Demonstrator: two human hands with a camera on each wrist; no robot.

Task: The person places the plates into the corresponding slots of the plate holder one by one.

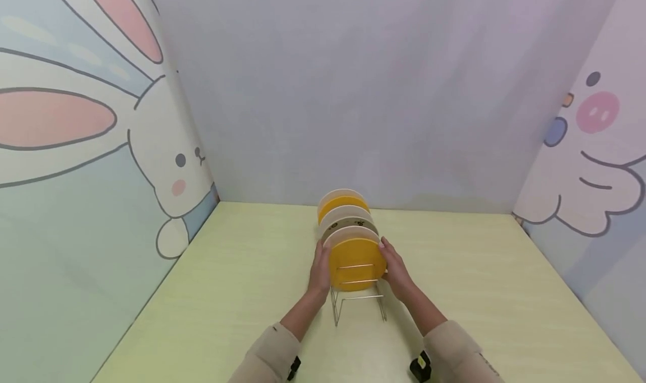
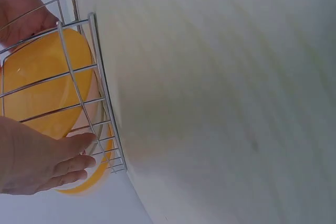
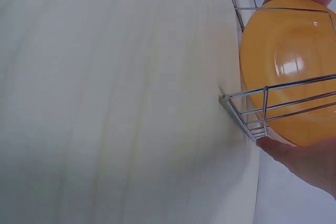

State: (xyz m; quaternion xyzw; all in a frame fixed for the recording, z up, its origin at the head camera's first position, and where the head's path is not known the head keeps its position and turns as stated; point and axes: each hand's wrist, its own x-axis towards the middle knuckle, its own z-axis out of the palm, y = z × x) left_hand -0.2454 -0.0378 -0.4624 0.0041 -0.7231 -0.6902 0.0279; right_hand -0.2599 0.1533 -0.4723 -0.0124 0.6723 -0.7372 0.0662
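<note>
In the head view a wire dish rack (image 1: 359,298) holds a row of upright plates. At its front stands a yellow plate (image 1: 355,259), behind the near wires. My left hand (image 1: 319,268) grips the plate's left edge, with fingers reaching along the rack's side in the left wrist view. On the opposite edge my right hand (image 1: 398,271) holds the same plate. Behind it come a pale plate (image 1: 351,232), a patterned grey-green plate (image 1: 348,222), a whitish plate (image 1: 345,210), another yellow plate (image 1: 343,201) and a pale one at the back. The plates hide some fingers.
The rack stands on a pale wood-grain table (image 1: 242,293). A grey curtain (image 1: 343,91) closes off the back. Panels with a cartoon rabbit (image 1: 171,153) and a cartoon pig (image 1: 595,147) stand to the left and right.
</note>
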